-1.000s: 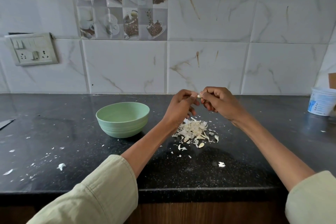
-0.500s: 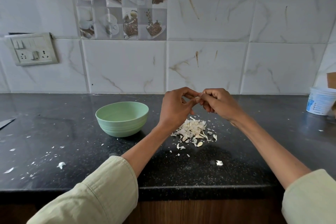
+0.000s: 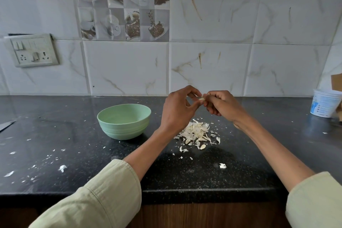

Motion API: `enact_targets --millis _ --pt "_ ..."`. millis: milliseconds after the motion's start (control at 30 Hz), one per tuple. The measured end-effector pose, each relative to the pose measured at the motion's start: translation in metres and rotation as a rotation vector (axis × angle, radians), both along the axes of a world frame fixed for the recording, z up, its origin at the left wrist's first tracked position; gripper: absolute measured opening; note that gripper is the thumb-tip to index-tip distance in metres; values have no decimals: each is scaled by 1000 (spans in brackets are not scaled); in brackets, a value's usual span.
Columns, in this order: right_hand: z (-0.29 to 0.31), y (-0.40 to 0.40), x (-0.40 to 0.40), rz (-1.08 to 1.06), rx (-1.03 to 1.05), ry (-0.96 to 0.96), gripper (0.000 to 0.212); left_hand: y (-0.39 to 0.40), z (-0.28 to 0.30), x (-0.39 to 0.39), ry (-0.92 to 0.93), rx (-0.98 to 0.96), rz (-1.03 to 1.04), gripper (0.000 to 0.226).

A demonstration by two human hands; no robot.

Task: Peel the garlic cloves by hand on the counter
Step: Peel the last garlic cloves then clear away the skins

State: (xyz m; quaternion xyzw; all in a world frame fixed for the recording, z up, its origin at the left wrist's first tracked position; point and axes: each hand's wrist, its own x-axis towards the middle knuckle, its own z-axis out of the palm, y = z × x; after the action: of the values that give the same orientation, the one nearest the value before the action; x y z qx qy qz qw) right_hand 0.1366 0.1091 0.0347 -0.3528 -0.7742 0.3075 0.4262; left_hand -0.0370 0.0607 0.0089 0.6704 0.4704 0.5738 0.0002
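Pinching one garlic clove (image 3: pixel 201 98), two hands (image 3: pixel 178 110).

Garlic clove (image 3: pixel 201 98) mostly hidden between hands (only pale tip shows); tub (image 3: pixel 323 104) cut off.

Pale green sleeves (image 3: pixel 103 196) with stitched seams are worn, rolled back to mid-forearm; forearms and hands are left bare.
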Motion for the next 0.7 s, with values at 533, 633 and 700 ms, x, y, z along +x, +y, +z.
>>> enact_targets --millis 533,633,700 --pt "0 0 1 86 55 -26 32 3 2 -3 -206 -131 -171 14" --pt "-1 1 2 81 131 -107 31 3 1 -2 -248 -200 -249 31" --pt "-2 2 1 81 148 -122 29 5 -2 0 -192 -237 -241 37"
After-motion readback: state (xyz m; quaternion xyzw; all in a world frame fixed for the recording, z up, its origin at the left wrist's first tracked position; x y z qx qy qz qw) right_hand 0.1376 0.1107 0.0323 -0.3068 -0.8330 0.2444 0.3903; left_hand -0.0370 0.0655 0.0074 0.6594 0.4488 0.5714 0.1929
